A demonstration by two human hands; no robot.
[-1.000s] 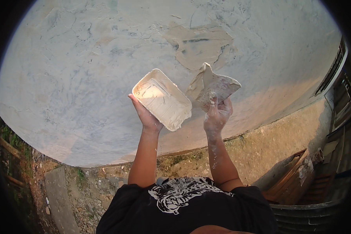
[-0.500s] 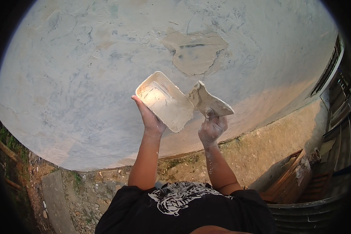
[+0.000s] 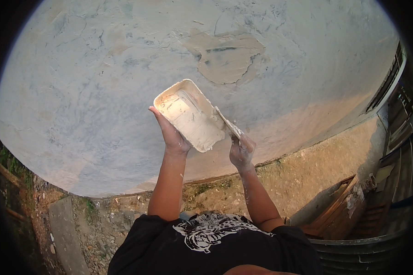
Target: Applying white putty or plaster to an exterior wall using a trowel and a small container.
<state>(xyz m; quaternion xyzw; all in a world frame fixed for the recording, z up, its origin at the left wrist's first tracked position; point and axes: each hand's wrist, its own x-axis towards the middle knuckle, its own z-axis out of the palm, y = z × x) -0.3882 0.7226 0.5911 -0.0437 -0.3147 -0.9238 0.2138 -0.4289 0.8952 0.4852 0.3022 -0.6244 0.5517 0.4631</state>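
Observation:
My left hand (image 3: pixel 172 136) grips the near left side of a rectangular, cream-coloured plastic tub (image 3: pixel 192 114), tilted so its inside shows. Pale putty coats the tub's floor and walls, thickest toward the lower right end. In my right hand (image 3: pixel 242 150), the fingers pinch a thin, flat putty spreader (image 3: pixel 228 123) smeared with the same paste. It is seen nearly edge-on, close along the tub's right rim; whether it touches cannot be told. Pale smears mark the right hand. Beyond the tub, a beige patch of putty (image 3: pixel 229 59) lies on the grey-white wall (image 3: pixel 110 91).
Bare earth (image 3: pixel 206 192) runs along the wall's foot, with rubble and a concrete slab (image 3: pixel 68 233) at the lower left. Wooden boards (image 3: pixel 332 211) lean at the lower right, near a dark ribbed container (image 3: pixel 362 254). A barred opening (image 3: pixel 386 80) is at the far right.
The spreader has turned from showing its broad face to nearly edge-on and moved left against the tub's right side. Tub and left hand have shifted slightly left and up.

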